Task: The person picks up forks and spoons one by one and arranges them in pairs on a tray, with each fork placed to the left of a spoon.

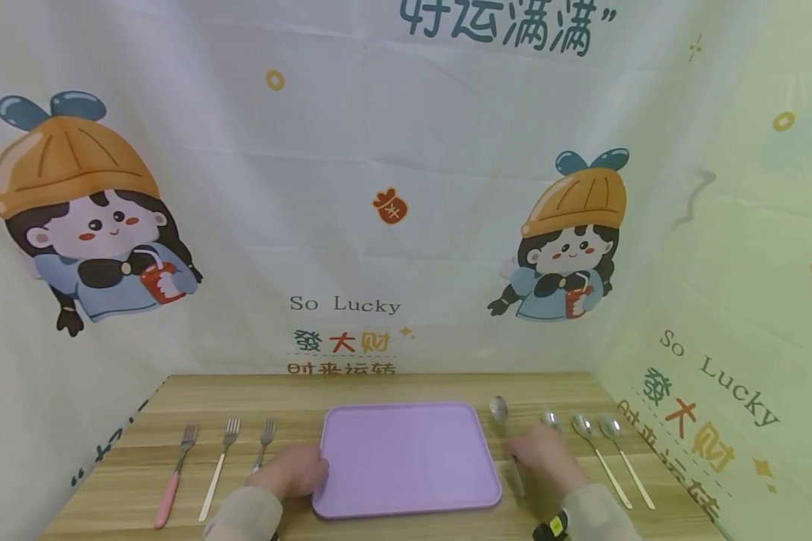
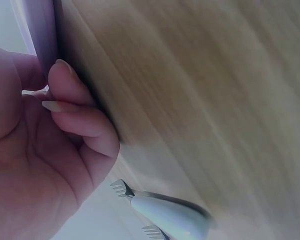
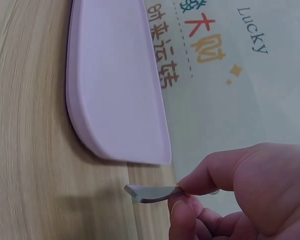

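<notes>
A light purple tray [image 1: 406, 460] lies in the middle of the wooden table. My left hand [image 1: 296, 469] grips its left rim; in the left wrist view, the curled fingers [image 2: 85, 122] meet the tray's edge [image 2: 40, 30]. To the right of the tray, a metal spoon [image 1: 498, 408] is pinched by my right hand [image 1: 544, 454] between thumb and fingers. The right wrist view shows the flat end of the spoon's handle [image 3: 155, 193] jutting from the fingertips, over the table beside the tray's corner. The fingers cover the handle's middle.
Left of the tray lie a pink-handled fork [image 1: 169, 496], a white-handled fork [image 1: 218, 469] and another fork [image 1: 267, 432] partly behind my left hand. On the right are two spoons [image 1: 598, 451] [image 1: 628, 460] and one more spoon [image 1: 549, 418] half hidden. A printed cloth [image 1: 446, 263] hangs behind.
</notes>
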Motion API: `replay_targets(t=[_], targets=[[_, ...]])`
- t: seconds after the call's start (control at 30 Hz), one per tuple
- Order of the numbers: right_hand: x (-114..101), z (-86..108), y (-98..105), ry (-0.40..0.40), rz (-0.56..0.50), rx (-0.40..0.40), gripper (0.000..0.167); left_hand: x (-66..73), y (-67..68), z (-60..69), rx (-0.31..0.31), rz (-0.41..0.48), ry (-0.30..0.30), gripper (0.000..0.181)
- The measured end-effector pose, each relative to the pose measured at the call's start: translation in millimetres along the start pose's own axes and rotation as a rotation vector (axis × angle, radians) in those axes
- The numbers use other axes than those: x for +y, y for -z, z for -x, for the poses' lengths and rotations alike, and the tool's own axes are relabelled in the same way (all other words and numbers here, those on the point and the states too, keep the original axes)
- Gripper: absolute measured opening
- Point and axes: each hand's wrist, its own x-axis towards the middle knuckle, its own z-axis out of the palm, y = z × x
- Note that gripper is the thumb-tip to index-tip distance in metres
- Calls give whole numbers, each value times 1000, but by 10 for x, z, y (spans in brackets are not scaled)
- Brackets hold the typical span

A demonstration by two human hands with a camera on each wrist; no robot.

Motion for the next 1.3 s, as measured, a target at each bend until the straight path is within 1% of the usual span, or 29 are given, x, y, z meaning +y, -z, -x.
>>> replay_targets(t=[0.07, 0.17, 0.23, 0.3, 0.37, 0.43, 0.5, 0.57, 0.6, 0.67, 0.73, 0.77, 0.8, 0.87, 0.9, 1.0, 1.03, 1.1, 1.17, 1.2, 1.3], targets=[[-35, 7, -27, 6, -4, -8, 37, 1, -14, 10, 19, -6, -15, 25], [-71, 8, -75, 1, -5, -21, 35, 31, 22, 50, 7, -16, -10, 27], [-99, 8, -108, 4, -4, -25, 34, 87, 51, 100, 20, -15, -9, 26], [-138, 18, -134, 9, -3, -26, 33, 166, 100, 169, 19, 1, 10, 25], [-179, 28, -164, 19, -17, -30, 33, 222, 117, 211, 34, 10, 5, 23], [-222, 38, -197, 25, -36, -39, 32, 177, 79, 157, 47, 7, 8, 22], [-264, 39, -237, 26, -54, -49, 32, 53, 15, 53, 58, -8, -13, 22], [-294, 30, -284, 28, -59, -55, 31, 62, 25, 59, 59, -12, -15, 23], [-304, 23, -309, 33, -53, -53, 31, 76, 37, 77, 63, -13, -15, 22], [-318, 1, -360, 38, -30, -44, 28, 194, 117, 189, 59, -5, -11, 21], [-312, -26, -415, 36, -5, -35, 24, 343, 201, 321, 53, 2, 0, 22], [-299, -49, -447, 37, 8, -31, 22, 343, 203, 331, 53, 1, -7, 22], [-267, -100, -492, 33, 29, -29, 20, 315, 193, 311, 44, -12, -14, 23], [-226, -175, -563, 29, 70, -18, 18, 272, 173, 271, 39, -11, -15, 24], [-212, -200, -597, 29, 96, -10, 17, 233, 152, 236, 41, -17, -25, 25], [-211, -233, -667, 27, 176, 21, 17, 90, 70, 97, 31, -33, -27, 27], [-245, -200, -665, 25, 198, 34, 17, 57, 44, 61, 32, -28, -20, 26], [-286, -160, -675, 26, 246, 59, 21, -42, -28, -17, 39, -44, -39, 28], [-337, -99, -661, 30, 285, 78, 25, -104, -67, -74, 28, -52, -31, 30], [-363, -69, -651, 25, 295, 79, 27, -123, -82, -93, 31, -57, -33, 31], [-441, 40, -609, 28, 320, 98, 30, -130, -96, -93, 48, -64, -46, 30]])
